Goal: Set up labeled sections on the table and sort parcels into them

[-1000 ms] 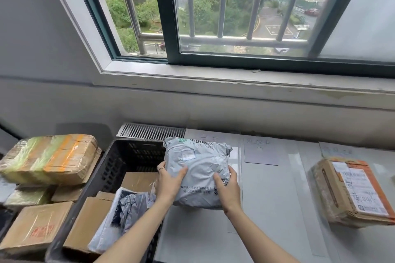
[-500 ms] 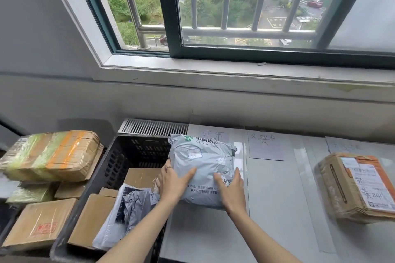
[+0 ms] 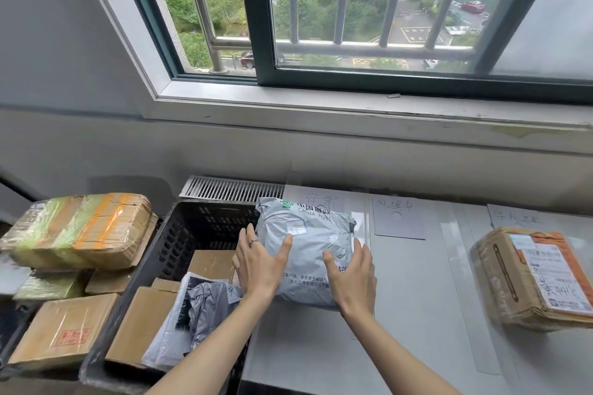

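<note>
A grey China Post poly-bag parcel [image 3: 309, 253] lies on the white table [image 3: 417, 324], in its left section just below the left paper label [image 3: 317, 200]. My left hand [image 3: 260, 266] touches the parcel's left side, fingers straight and thumb resting on top. The palm of my right hand [image 3: 353, 276] lies against the parcel's right side, fingers straight. A middle label [image 3: 398, 218] and a right label [image 3: 513, 218] are stuck along the table's far edge. A taped cardboard parcel [image 3: 536, 279] sits below the right label.
A black plastic crate [image 3: 195, 231] stands left of the table and holds cardboard boxes [image 3: 141, 327] and a grey bag [image 3: 199, 308]. Further left is a stack of taped boxes [image 3: 83, 231]. A wall and window sill run behind the table.
The grey parcel went down and a little forward onto the table under the left label. My fingers have straightened and both hands now only touch its sides.
</note>
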The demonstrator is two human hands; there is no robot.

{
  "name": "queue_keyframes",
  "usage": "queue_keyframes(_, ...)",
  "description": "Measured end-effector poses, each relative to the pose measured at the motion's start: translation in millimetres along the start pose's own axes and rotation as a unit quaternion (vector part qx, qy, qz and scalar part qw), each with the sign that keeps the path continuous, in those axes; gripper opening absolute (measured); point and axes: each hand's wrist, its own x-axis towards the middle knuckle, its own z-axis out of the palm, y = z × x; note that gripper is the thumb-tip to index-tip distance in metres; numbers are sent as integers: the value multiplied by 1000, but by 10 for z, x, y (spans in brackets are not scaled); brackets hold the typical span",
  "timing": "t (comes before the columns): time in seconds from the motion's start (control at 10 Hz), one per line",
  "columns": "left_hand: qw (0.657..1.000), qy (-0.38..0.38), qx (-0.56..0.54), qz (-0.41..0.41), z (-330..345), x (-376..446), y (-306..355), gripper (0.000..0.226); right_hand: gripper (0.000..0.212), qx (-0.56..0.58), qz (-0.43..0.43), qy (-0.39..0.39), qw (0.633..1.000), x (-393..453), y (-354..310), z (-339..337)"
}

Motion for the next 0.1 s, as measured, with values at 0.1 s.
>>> queue_keyframes(0.1, 1000, 6, -13, 11, -15, -24, 39, 114, 81, -10, -26, 13, 1000, -24, -66, -17)
